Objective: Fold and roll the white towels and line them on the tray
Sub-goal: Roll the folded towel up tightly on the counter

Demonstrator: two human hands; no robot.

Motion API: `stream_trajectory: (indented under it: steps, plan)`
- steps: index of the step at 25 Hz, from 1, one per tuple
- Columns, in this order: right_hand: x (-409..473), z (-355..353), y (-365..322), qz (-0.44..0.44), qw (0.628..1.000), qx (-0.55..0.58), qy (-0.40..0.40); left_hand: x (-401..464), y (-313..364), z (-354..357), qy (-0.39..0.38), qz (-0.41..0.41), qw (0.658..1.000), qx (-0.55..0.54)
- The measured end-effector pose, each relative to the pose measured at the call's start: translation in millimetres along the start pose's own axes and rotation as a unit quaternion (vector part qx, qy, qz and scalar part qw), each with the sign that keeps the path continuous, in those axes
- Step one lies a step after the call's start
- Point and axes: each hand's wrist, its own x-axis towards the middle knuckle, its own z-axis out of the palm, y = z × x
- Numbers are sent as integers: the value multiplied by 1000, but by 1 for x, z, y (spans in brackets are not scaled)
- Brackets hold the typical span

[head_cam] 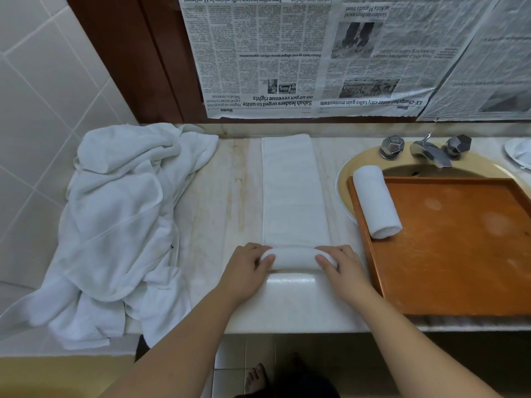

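Observation:
A white towel [293, 191] folded into a long narrow strip lies on the marble counter, running away from me. Its near end is rolled into a short cylinder [296, 258]. My left hand [248, 267] grips the roll's left end and my right hand [340, 267] grips its right end, fingers curled over the top. One finished rolled towel [375, 201] lies at the left edge of the orange-brown wooden tray [459, 254], which sits across the sink on the right.
A heap of loose white towels [115, 225] covers the counter's left side and hangs over its front edge. Chrome tap and two knobs [428, 150] stand behind the tray. Newspaper sheets [287, 53] cover the wall behind. Tiled wall at left.

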Motion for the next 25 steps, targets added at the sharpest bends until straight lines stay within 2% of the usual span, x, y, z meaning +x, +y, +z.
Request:
stream_trajectory:
  steps: [4,7,9,11,14,16,19,23,25]
  plan:
    - [11,-2,-6,10,999,48,21,11,5,6,33,-23,999,-14]
    - [9,4,-10,-77,987,-81,113,12,17,20,118,62,977,166]
    - [5,20,-10,-159,962,-179,130,7,22,34,118,132,950,257]
    - [5,39,0,-212,931,-266,130,-1,24,49,89,128,950,269]
    - [3,47,2,-192,926,-306,114,-13,26,64,65,82,940,324]
    - [1,50,6,-205,914,-329,119,-13,30,67,62,55,940,330]
    - [7,41,7,-209,913,-331,112,-6,30,58,69,60,948,306]
    - [6,31,5,-203,914,-325,131,-5,25,44,64,118,940,312]
    - [5,28,3,-200,916,-330,113,-6,24,36,51,125,945,298]
